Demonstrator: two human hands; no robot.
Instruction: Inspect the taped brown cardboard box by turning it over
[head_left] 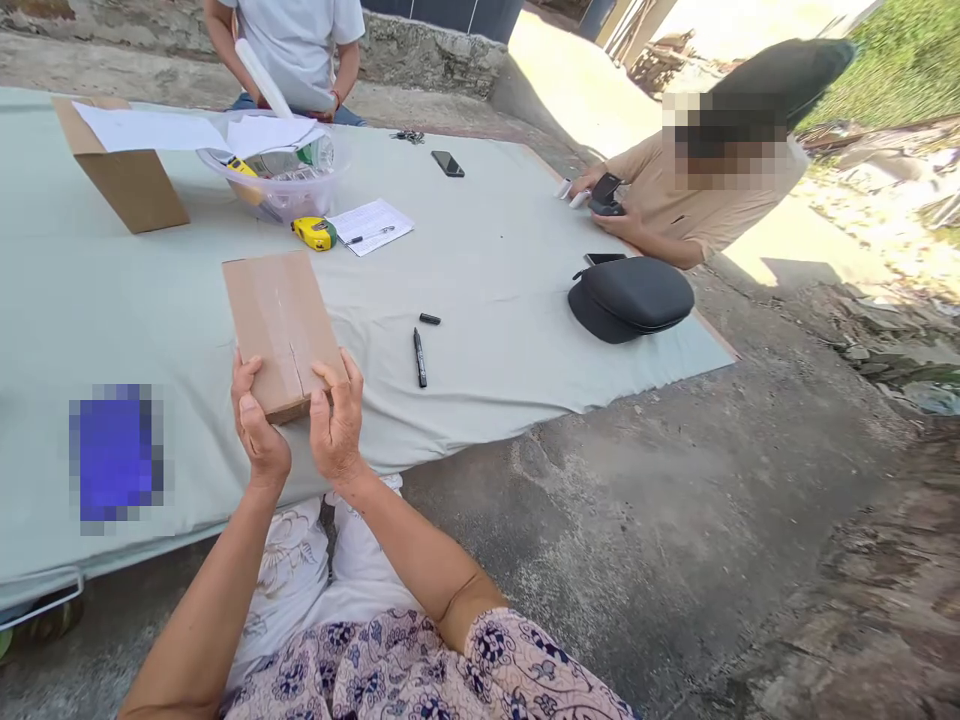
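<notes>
A short sleeve [529, 665] printed with dark blue flowers is worn at near right, above white flowered cloth (skirt or trousers, unclear) [289, 565]; the left hand [259, 420] and right hand [337, 415] are bare.

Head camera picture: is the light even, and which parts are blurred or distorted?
Head view: sunlit ground at upper right is nearly washed out; the edges of the pale cloth curve from lens distortion; pixelation hides a co-worker's head and a blue patch on the cloth.

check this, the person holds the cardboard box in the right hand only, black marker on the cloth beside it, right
Not right hand only: the head view shows the left hand and the right hand both holding the cardboard box.
</notes>
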